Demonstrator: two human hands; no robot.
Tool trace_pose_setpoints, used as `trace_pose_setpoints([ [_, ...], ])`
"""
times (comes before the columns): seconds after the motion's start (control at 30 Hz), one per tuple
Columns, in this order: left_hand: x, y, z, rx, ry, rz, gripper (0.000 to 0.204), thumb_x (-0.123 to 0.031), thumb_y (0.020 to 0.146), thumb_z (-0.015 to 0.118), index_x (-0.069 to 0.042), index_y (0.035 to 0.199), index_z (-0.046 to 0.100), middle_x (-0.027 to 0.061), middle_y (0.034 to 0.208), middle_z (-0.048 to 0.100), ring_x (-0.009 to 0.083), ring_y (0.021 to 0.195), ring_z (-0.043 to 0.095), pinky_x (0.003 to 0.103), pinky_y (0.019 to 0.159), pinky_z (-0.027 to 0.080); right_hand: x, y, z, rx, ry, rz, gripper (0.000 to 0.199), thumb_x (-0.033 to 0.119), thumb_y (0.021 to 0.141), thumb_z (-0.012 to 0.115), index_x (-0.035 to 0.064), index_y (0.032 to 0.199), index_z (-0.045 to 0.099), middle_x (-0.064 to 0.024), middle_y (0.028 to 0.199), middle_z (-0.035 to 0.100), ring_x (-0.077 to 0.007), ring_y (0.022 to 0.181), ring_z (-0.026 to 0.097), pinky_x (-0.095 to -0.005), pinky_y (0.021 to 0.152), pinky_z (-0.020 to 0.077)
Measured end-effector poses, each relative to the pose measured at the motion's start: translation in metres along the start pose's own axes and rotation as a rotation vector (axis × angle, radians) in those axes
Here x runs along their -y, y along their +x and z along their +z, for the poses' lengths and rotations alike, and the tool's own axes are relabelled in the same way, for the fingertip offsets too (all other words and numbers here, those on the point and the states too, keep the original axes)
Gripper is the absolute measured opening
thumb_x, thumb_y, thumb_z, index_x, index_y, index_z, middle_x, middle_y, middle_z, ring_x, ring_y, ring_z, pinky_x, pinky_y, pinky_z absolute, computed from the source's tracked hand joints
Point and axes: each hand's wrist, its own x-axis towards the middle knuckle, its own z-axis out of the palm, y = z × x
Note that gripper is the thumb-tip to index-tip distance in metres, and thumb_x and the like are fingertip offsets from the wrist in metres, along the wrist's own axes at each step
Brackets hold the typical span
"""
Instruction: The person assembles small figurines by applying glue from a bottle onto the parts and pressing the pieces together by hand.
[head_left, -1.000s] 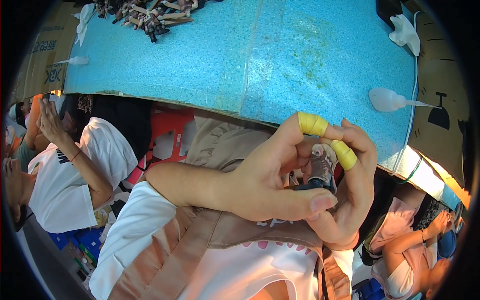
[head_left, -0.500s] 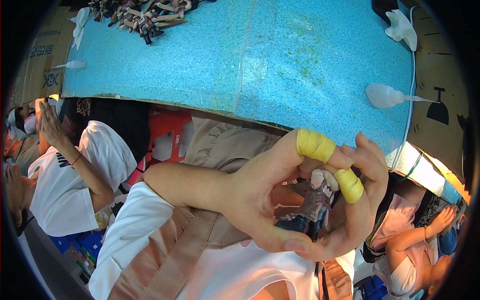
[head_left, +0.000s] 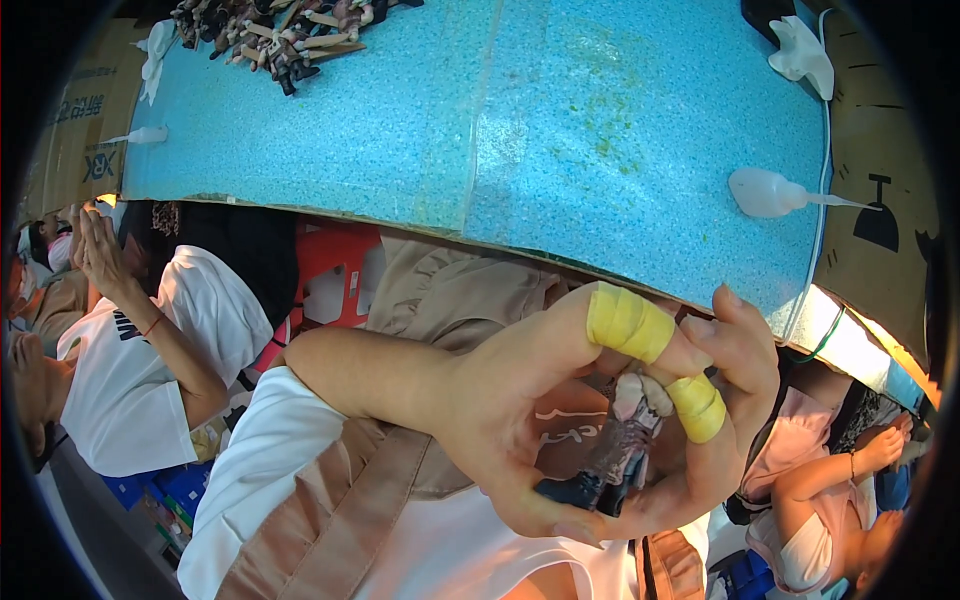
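Note:
In front of my chest I hold a small painted figurine (head_left: 615, 450) with a pale head, a grey-brown coat and dark legs. It leans, head toward the table and legs lower down. My left hand (head_left: 510, 410) curls around its left side, with the thumb by the legs and the yellow-taped index finger arched near the head. On the other side my right hand (head_left: 735, 430) closes around it, a yellow-taped finger beside the head and the thumb by the legs. The fingers of both hands meet around the figurine. The exact contact points are partly hidden.
A blue speckled tabletop (head_left: 380, 130) lies beyond my hands. Similar figurines (head_left: 290, 40) are piled at its far left. Nozzle bottles (head_left: 765, 192) lie near the side edges, by cardboard walls (head_left: 880, 150). Co-workers (head_left: 170, 350) sit on both sides; a red stool (head_left: 340, 265) stands left.
Both hands have moved slightly down with the figurine. The figurine has shifted a little down and left between the fingers.

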Motion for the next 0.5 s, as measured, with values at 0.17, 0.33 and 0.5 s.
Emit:
trace_pose_setpoints([
  [0.17, 0.003, 0.000, 0.000, 0.014, -0.051, -0.018, 0.081, -0.015, 0.066, 0.076, 0.000, 0.125, 0.023, 0.0187, 0.123, 0.035, 0.0212, 0.103, 0.048, 0.030, 0.084, 0.040, -0.004, 0.001, 0.016, -0.276, 0.016, 0.027, 0.053, 0.047, 0.057, 0.065, 0.0001, 0.081, 0.061, -0.0152, 0.082, 0.058, -0.0322, 0.079, 0.054, -0.0382, 0.070, 0.0443],
  [0.33, -0.003, 0.003, -0.014, -0.005, 0.194, -0.049, 0.081, -0.018, 0.067, 0.075, 0.000, 0.125, 0.022, 0.0191, 0.123, 0.036, 0.0236, 0.108, 0.045, 0.034, 0.088, 0.040, -0.005, 0.013, 0.002, -0.037, -0.010, 0.096, 0.057, 0.041, 0.051, 0.071, -0.0012, 0.088, 0.060, -0.0161, 0.088, 0.057, -0.0339, 0.083, 0.053, -0.0402, 0.074, 0.0435],
  [0.5, -0.021, 0.010, -0.010, -0.246, 0.097, -0.476, 0.075, -0.014, 0.078, 0.062, -0.004, 0.134, 0.013, 0.0131, 0.115, 0.044, 0.0207, 0.107, 0.045, 0.031, 0.090, 0.036, -0.019, 0.001, -0.011, 0.225, 0.158, 0.219, 0.082, 0.047, 0.061, 0.063, -0.0050, 0.120, 0.039, -0.0211, 0.116, 0.046, -0.0307, 0.110, 0.043, -0.0422, 0.096, 0.0269],
])
